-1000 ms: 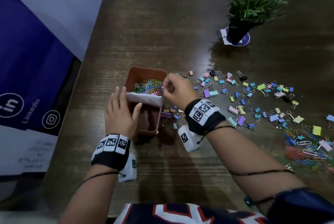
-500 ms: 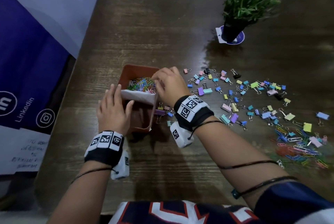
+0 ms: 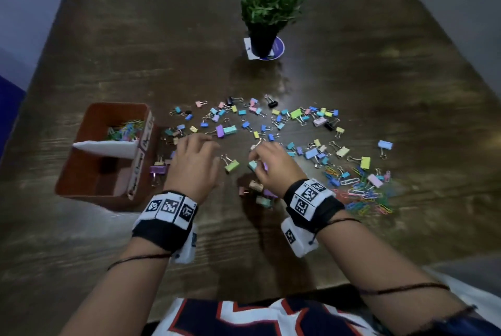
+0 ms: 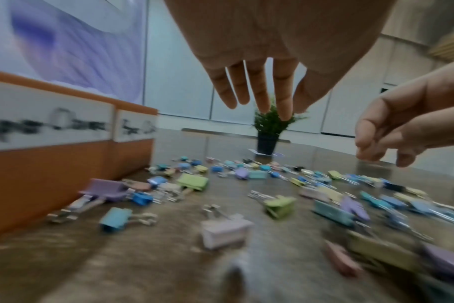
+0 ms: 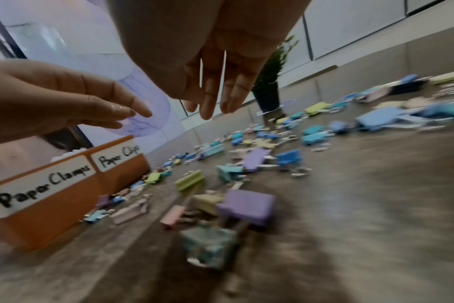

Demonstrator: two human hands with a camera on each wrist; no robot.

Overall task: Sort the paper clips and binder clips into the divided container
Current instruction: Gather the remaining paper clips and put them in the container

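Pastel metal binder clips (image 3: 271, 129) are scattered on the dark wooden table (image 3: 379, 64), beside the orange divided plastic container (image 3: 81, 173); both compartments are labelled; the left hand (image 3: 193, 162) and right hand (image 3: 273, 166) are held above the clips, fingers relaxed, nothing gripped; a hasty grab could mix in coloured wire paper clips (image 3: 360, 194).

1. The table (image 3: 135, 37) looks like dark wood with lines in it, and it shines where the light hits.
2. The divided container (image 3: 89, 183) looks like smooth orange plastic, with white paper labels (image 5: 42, 190) stuck on its side.
3. The binder clips (image 3: 231, 166) have matt painted bodies and shiny silver wire handles.
4. The paper clips (image 3: 360, 197) are thin wire with a bright, smooth coat.
5. The wristbands (image 3: 162, 224) look like soft black cloth.
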